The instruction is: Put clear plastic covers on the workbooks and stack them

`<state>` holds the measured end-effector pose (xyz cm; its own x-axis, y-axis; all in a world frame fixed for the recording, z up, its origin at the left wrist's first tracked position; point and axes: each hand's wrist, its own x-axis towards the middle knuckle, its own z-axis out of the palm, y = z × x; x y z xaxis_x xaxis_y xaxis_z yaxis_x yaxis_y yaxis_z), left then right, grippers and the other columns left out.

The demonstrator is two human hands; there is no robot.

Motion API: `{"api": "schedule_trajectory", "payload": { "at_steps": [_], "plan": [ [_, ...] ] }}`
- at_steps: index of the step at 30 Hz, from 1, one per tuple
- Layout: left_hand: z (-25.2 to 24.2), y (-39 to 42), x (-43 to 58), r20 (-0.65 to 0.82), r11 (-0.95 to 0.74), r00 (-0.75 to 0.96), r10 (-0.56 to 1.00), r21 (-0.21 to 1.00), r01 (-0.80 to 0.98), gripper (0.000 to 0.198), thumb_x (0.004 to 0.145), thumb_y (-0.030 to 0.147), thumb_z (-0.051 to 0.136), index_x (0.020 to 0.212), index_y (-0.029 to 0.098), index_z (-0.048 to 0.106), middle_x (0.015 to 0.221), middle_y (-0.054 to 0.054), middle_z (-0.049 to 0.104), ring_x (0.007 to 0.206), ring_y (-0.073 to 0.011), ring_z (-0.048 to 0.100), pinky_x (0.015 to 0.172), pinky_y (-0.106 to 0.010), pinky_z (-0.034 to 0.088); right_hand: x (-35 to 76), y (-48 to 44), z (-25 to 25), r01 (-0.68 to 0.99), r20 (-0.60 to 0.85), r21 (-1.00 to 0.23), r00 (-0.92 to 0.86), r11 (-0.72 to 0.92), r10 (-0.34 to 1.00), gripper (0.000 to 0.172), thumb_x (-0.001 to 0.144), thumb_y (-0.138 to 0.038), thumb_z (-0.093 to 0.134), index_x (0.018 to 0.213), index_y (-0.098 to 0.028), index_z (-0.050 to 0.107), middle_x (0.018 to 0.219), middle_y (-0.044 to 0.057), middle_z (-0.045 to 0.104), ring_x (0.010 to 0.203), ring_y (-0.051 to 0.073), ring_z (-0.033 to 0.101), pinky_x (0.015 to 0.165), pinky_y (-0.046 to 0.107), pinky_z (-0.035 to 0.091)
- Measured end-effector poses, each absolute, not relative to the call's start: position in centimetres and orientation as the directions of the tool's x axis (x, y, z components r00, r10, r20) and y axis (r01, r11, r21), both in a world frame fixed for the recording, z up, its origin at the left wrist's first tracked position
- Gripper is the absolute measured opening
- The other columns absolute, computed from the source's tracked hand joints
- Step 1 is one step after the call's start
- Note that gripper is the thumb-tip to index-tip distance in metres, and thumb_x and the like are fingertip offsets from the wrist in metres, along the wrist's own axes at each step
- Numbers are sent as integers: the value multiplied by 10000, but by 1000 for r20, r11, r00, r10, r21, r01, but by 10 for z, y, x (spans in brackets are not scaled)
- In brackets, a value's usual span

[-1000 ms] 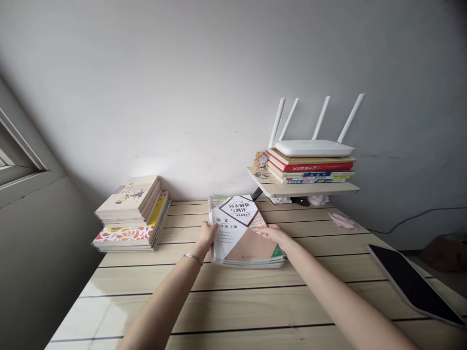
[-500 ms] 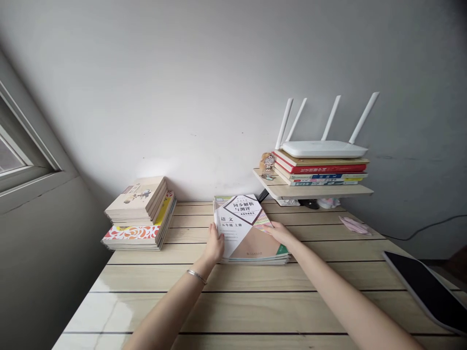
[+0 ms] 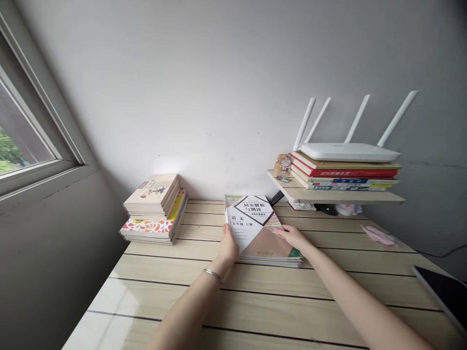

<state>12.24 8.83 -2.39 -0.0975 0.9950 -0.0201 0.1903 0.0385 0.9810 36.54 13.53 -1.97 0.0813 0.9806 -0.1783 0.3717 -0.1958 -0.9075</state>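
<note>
A stack of several thin workbooks (image 3: 255,228) lies on the wooden slatted table (image 3: 262,301), close to the wall. The top cover is white and brown with a dark diamond outline and Chinese print. My left hand (image 3: 229,245), with a silver bangle at the wrist, is closed around the stack's left edge, its thumb near the cover. On the opposite side, my right hand (image 3: 294,237) grips the right edge, fingers reaching onto the striped part of the cover. Some fingertips of both hands are hidden by the books.
To the left stands a two-tier pile of books (image 3: 155,209). A raised shelf (image 3: 335,195) at right holds books (image 3: 346,172), a white router (image 3: 350,151) and a small figure (image 3: 282,164). Further right lie a pink cloth (image 3: 379,236) and a dark tablet-like slab (image 3: 441,296).
My view has turned left, so everything sits further right and more of the window shows. Both hands stay at the sides of the workbook stack.
</note>
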Motion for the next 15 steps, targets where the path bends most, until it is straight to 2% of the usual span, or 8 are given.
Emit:
{"api": "schedule_trajectory", "payload": {
  "at_steps": [3,6,8,10,12,14,15],
  "plan": [
    [-23,85,112,5,5,-45,999,978,206,633,842,208,503,1421,49,301,1511,-168,269,1403,-226,224,1146,-270,146,368,137,-14,560,-87,-818,108,-133,990,227,778,-351,586,862,-175,701,899,98,718,864,241,658,728,321,507],
    [-26,72,96,5,-2,-15,1000,977,215,668,850,279,516,1419,22,278,1497,-207,278,1389,-258,255,1140,-319,186,354,129,-3,727,210,-687,226,-21,951,211,756,-322,572,863,-177,682,1010,151,664,1041,310,563,892,438,433],
    [-31,54,82,5,-7,8,1000,970,242,677,826,299,552,1398,25,316,1486,-225,288,1382,-285,266,1135,-360,205,332,115,2,761,438,-634,208,136,874,230,754,-294,545,914,-176,663,1088,162,615,1102,317,506,975,486,359],
    [-34,28,63,43,-64,73,996,947,313,596,784,279,588,1321,68,441,1434,-212,380,1346,-290,331,1114,-371,257,300,97,4,704,564,-625,107,338,819,246,766,-298,525,943,-178,646,1089,149,598,1067,289,523,974,465,377],
    [-32,1,35,125,-174,160,979,923,343,388,763,255,580,1136,150,596,1367,-156,467,1256,-263,448,1031,-345,379,262,76,2,544,492,-738,28,400,870,260,772,-335,533,962,-188,634,1061,129,603,985,259,562,886,413,459],
    [-21,-21,-4,201,-230,118,973,904,360,240,804,265,489,976,193,641,1205,-117,570,1010,-216,597,839,-324,499,222,58,1,342,274,-899,-47,273,961,278,755,-363,570,968,-191,617,1043,108,612,896,227,599,793,363,508],
    [-12,-28,-28,272,-263,37,962,876,405,207,799,267,481,915,202,640,1069,-101,613,914,-205,611,784,-321,509,202,51,2,242,145,-956,-98,165,985,279,739,-361,599,958,-188,611,1024,97,620,885,217,608,783,343,514]
  ]
}}
